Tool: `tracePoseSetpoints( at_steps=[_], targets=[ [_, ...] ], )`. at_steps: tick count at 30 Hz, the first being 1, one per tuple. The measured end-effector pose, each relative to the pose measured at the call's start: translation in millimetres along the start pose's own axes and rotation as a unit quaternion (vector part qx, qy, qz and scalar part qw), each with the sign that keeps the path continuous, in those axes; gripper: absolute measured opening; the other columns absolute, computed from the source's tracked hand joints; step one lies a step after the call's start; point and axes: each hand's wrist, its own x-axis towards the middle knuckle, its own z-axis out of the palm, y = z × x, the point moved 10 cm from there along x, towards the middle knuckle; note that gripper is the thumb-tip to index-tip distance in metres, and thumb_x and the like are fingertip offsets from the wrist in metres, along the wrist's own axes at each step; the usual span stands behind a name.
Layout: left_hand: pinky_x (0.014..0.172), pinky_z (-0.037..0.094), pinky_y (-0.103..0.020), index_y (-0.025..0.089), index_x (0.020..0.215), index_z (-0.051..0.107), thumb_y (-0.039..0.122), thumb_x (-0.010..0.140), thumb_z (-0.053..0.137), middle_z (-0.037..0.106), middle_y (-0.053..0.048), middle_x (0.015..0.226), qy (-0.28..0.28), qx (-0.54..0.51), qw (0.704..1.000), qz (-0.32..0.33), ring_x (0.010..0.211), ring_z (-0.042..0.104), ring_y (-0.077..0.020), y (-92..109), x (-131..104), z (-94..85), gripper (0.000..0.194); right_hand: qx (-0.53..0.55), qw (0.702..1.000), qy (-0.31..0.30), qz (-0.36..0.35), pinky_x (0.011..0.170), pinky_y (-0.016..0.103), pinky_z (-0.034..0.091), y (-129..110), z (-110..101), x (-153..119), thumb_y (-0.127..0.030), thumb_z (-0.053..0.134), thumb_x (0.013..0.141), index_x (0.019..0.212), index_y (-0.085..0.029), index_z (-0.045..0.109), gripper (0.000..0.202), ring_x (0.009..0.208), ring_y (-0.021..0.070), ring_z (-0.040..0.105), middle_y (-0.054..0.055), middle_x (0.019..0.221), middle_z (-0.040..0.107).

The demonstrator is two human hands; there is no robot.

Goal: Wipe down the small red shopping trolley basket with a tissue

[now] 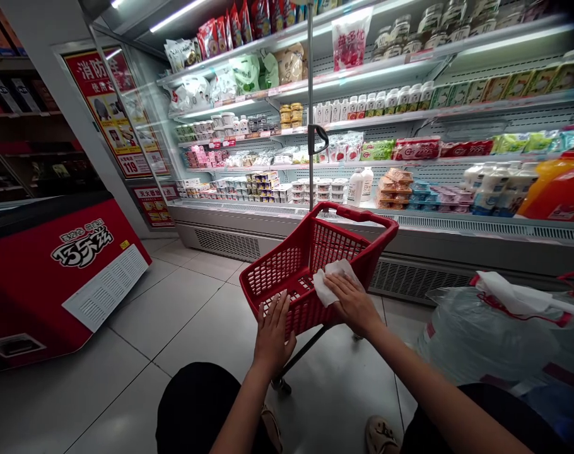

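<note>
A red plastic shopping cart basket (277, 271) with latticed sides stands in the middle of the view on dark metal legs. Against its near side rests my left hand (274, 328), fingers stretched upward and slightly apart, holding nothing. A white cloth or tissue (325, 291) lies over the basket's near right side. My right hand (351, 299) presses on it with extended fingers, the cloth spread beneath them and showing around the fingertips.
A lit refrigerated shelf unit (221, 221) with dairy goods runs behind the cart. At the left stands a red freezer (41, 277). Large clear water bottles (486, 334) are at the right. A metal pole (310, 170) rises behind the basket.
</note>
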Motion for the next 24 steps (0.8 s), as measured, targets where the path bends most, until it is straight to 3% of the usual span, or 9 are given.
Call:
tracePoseSetpoints(
  at_steps=[5,8,11,15,18,21,24],
  targets=[
    [0.131,0.012,-0.057,0.017,0.167,0.008,0.015,0.089,0.054,0.032,-0.011,0.170,0.001,-0.010,1.000,0.008,0.160,0.022,-0.0266,3,0,6.7,0.091,0.076,0.996,0.008,-0.039,0.130,0.046,0.027,-74,7,5,-0.012,0.049,0.087,0.155,-0.017,0.048,0.068,0.149,0.0218,0.043,0.007,0.158,0.052],
    [0.131,0.015,-0.056,0.017,0.167,0.012,0.015,0.090,0.054,0.036,-0.012,0.168,0.013,-0.007,1.000,0.013,0.159,0.025,-0.0263,1,-2,7.9,0.088,0.097,0.992,0.004,-0.076,0.130,0.045,0.026,-99,6,5,-0.013,0.051,0.087,0.156,-0.017,0.046,0.070,0.150,0.0207,0.041,0.006,0.160,0.050],
    [0.131,0.017,-0.053,0.018,0.166,0.019,0.014,0.090,0.054,0.037,-0.010,0.167,0.024,-0.006,1.000,0.015,0.158,0.027,-0.0257,-3,-3,4.7,0.084,0.081,0.991,-0.005,-0.105,0.131,0.046,0.024,-82,2,5,-0.012,0.049,0.088,0.156,-0.019,0.047,0.068,0.148,0.0197,0.044,0.005,0.158,0.052],
    [0.131,0.017,-0.051,0.021,0.165,0.022,0.012,0.091,0.053,0.036,-0.007,0.168,0.027,-0.007,1.000,0.007,0.159,0.026,-0.0243,-12,-4,-3.1,0.080,0.025,0.997,0.002,-0.066,0.131,0.046,0.021,-17,-10,4,-0.011,0.045,0.090,0.154,-0.019,0.049,0.065,0.146,0.0193,0.047,0.005,0.156,0.055],
    [0.131,0.020,-0.051,0.022,0.165,0.020,0.012,0.091,0.052,0.035,-0.006,0.169,0.022,0.000,1.000,0.006,0.158,0.027,-0.0240,-17,-3,-6.9,0.081,-0.017,0.999,0.010,-0.036,0.131,0.046,0.021,11,-15,1,-0.013,0.043,0.094,0.155,-0.019,0.048,0.062,0.146,0.0202,0.047,0.005,0.156,0.054],
    [0.130,0.022,-0.053,0.018,0.166,0.017,0.016,0.092,0.054,0.033,-0.010,0.170,0.032,0.012,0.999,-0.007,0.158,0.027,-0.0269,-14,1,-7.7,0.083,-0.033,0.999,0.025,-0.012,0.130,0.046,0.023,5,-14,-2,-0.016,0.045,0.095,0.155,-0.016,0.048,0.060,0.148,0.0227,0.045,0.008,0.157,0.054],
    [0.130,0.024,-0.055,0.016,0.166,0.018,0.017,0.091,0.055,0.034,-0.012,0.169,0.039,0.010,0.999,-0.001,0.158,0.027,-0.0290,4,13,-1.2,0.083,-0.023,0.999,0.029,-0.021,0.130,0.046,0.023,-23,-6,-2,-0.018,0.048,0.093,0.156,-0.015,0.047,0.063,0.149,0.0237,0.043,0.008,0.159,0.051]
  ],
)
